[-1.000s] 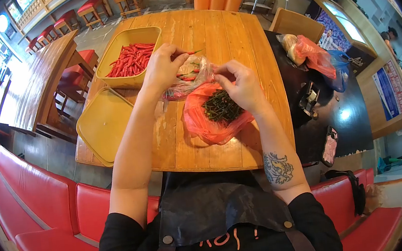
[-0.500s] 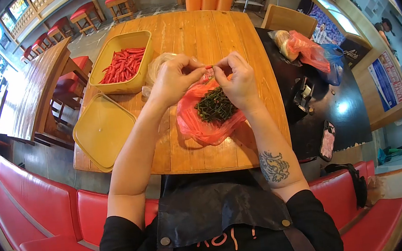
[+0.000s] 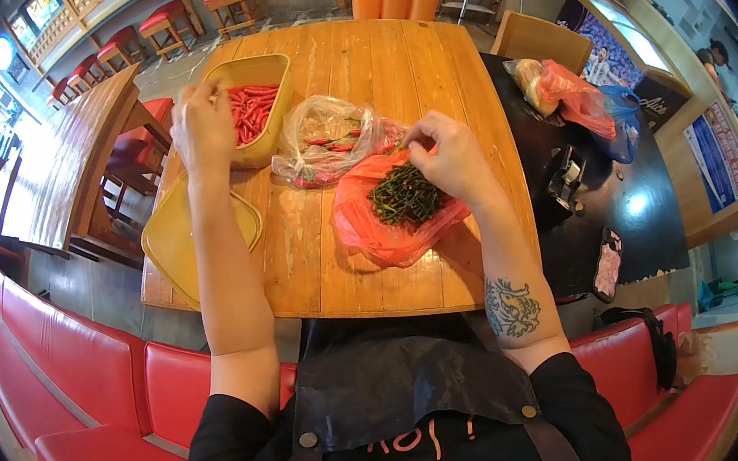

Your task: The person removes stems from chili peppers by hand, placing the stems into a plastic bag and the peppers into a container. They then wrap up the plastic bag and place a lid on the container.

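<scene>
The right hand (image 3: 449,157) has its thumb and forefinger drawn together in a pinch just above the loose pile of thin green stems (image 3: 403,195); whether a stem is caught between them, I cannot tell. The left hand (image 3: 202,131) is raised at the near left of the yellow rectangular plastic tub (image 3: 282,105), its fingers curled but blurred, so their hold is unclear. For slim, smooth pods, a light fingertip pinch close to the stem end should bruise least, and letting go low over the tub should limit scatter. The slender red chillies (image 3: 256,112) inside the tub, on the far left of the wooden tabletop (image 3: 369,64), point in mixed directions. Between tub and pile, the clear crinkled plastic bag (image 3: 300,158) holds more chillies; one has its long axis roughly left to right. The red plastic bag (image 3: 357,223) surrounds the stems.
</scene>
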The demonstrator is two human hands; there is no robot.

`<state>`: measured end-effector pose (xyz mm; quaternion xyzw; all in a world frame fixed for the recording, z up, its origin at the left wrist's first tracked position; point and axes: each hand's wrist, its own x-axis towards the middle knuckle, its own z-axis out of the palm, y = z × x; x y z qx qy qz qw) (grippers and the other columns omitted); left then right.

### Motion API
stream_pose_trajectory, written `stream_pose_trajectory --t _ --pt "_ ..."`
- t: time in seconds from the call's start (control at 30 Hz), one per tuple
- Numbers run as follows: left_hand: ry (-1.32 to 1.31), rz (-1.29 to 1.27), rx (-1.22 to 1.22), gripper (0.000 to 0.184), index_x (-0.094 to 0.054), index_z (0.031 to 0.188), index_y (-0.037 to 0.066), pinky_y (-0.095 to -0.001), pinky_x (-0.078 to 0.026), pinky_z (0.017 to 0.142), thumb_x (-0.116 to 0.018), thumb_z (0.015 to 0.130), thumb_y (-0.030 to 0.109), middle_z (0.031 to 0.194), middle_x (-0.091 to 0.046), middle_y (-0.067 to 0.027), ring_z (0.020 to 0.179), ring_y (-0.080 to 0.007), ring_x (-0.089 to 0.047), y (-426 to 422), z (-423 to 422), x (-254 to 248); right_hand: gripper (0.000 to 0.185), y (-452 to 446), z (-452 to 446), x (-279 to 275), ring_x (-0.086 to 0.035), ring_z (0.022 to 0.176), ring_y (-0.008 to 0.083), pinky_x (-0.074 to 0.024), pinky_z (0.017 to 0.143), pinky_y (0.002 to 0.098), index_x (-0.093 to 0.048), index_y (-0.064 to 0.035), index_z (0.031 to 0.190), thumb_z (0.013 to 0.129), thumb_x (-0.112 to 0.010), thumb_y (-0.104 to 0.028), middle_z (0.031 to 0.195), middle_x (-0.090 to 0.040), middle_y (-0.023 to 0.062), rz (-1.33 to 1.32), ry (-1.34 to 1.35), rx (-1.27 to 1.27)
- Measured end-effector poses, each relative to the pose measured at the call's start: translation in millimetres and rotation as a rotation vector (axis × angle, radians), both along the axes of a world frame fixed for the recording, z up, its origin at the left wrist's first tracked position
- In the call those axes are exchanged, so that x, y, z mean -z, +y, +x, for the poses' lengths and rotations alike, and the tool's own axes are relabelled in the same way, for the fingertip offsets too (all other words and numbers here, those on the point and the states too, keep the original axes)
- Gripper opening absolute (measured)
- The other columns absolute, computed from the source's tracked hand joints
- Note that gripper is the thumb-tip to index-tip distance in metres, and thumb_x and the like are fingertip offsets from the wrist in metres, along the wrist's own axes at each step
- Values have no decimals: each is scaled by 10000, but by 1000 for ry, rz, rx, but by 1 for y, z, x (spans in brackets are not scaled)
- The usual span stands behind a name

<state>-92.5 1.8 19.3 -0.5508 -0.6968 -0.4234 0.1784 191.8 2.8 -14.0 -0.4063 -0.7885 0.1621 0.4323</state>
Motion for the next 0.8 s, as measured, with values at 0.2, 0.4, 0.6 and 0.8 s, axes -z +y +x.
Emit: stream_pose_trajectory --t 0.2,0.4,0.6,0.8 --pt "-25 -181 352 239 -625 960 46 -364 -423 810 -611 760 174 979 -561 -153 911 -270 -534 13 21 15 143 -5 -4 -3 -558 689 277 -447 625 359 -559 4 702 696 -633 -118 707 -550 123 -141 -202 -59" --pt "159 -531 846 229 -617 911 26 -372 -408 829 -616 708 130 924 -552 -155 926 -308 -517 12 71 57 156 -6 -6 -4 -560 690 280 -446 626 357 -557 7 707 712 -635 -128 724 -555 126 -151 -180 -72" --pt "121 -633 874 255 -591 932 21 -378 -409 816 -606 694 111 918 -556 -152 892 -331 -516 20 71 49 150 -5 -6 1 -556 693 291 -444 629 358 -550 8 702 716 -627 -120 740 -557 134 -123 -206 -87" --pt "144 -495 880 197 -586 875 2 -386 -419 780 -588 700 91 884 -573 -162 876 -326 -532 24 63 62 129 -6 -7 0 -549 640 260 -432 587 325 -559 18 711 719 -633 -86 704 -545 121 -98 -191 -89"
